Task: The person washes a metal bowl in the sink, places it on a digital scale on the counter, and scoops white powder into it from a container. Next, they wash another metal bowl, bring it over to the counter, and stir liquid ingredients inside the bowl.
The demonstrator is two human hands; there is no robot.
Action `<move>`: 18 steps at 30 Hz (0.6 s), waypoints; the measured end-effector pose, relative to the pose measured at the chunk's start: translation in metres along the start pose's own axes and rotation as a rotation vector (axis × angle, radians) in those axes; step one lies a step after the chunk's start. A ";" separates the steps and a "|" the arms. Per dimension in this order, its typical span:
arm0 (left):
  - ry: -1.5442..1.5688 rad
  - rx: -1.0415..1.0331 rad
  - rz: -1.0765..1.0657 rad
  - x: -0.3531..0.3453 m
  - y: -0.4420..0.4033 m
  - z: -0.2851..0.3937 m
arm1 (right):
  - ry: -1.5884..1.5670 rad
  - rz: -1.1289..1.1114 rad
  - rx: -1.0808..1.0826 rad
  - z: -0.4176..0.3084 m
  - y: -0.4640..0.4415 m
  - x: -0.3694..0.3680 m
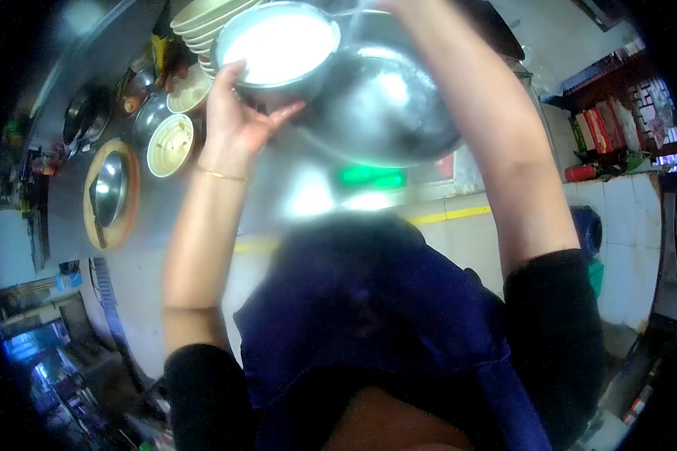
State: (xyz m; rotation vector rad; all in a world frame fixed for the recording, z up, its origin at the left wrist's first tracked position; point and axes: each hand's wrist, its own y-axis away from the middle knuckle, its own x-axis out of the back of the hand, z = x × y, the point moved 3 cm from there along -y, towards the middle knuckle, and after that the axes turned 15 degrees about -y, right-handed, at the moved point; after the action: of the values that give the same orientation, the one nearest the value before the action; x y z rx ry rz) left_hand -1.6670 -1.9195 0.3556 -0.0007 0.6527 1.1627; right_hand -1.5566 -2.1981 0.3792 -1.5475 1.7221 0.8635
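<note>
My left hand (242,120) grips a round bowl (220,46) by its near side, the thumb over the rim and the other fingers below. Something bright white (289,46) fills the bowl's inside; glare hides whether it is liquid or the bowl's own surface. Beside the bowl, to the right, lies a large round metal wok (399,113), blurred by steam or glare. My right arm stretches over the wok's right side. At the top edge only a small part of my right hand (390,4) shows, and its fingers are out of sight or blurred.
A stack of pale bowls (195,26) stands behind my left hand. Left of my forearm are a pale tub (171,146) and a round wooden board (131,218) carrying a metal bowl (110,188) and a knife (100,225). Red packages (598,129) sit at far right.
</note>
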 end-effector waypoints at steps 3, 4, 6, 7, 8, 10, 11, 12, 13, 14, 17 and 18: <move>0.063 0.039 0.006 0.022 0.007 0.004 | 0.827 0.267 0.071 0.033 0.038 0.011; 0.055 0.034 0.003 0.024 0.011 0.005 | 1.287 0.247 -0.036 0.040 0.046 0.027; 0.038 0.017 0.000 0.026 0.018 0.009 | 1.383 0.071 0.117 0.046 0.018 0.064; 0.030 0.005 -0.010 0.028 0.018 0.010 | 1.358 0.054 0.195 0.044 0.025 0.053; 0.019 -0.005 -0.023 0.031 0.015 0.010 | 1.328 0.042 0.273 0.041 0.027 0.040; -0.018 -0.025 -0.025 0.028 0.014 0.011 | 1.390 -0.406 0.887 0.026 0.032 -0.013; -0.043 -0.035 -0.016 0.021 0.015 0.013 | 1.204 -0.329 0.680 0.029 0.048 -0.045; -0.067 -0.043 -0.010 0.015 0.014 0.013 | 1.033 -0.328 0.385 0.032 0.070 -0.077; -0.073 -0.041 -0.012 0.012 0.011 0.012 | 1.143 -0.397 0.414 0.040 0.077 -0.093; -0.076 -0.041 -0.014 0.008 0.006 0.011 | 1.328 -0.499 0.515 0.046 0.089 -0.108; -0.075 0.042 -0.025 -0.003 -0.004 0.007 | 1.851 -0.411 0.435 0.076 0.101 -0.108; -0.075 0.076 -0.033 -0.007 -0.006 0.007 | 1.850 -0.340 0.275 0.081 0.100 -0.104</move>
State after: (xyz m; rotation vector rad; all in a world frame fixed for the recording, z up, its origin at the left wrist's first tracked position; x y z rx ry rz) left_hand -1.6598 -1.9261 0.3631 0.0959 0.6284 1.1003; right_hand -1.6440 -2.0646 0.4238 -2.4186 2.1764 -1.4674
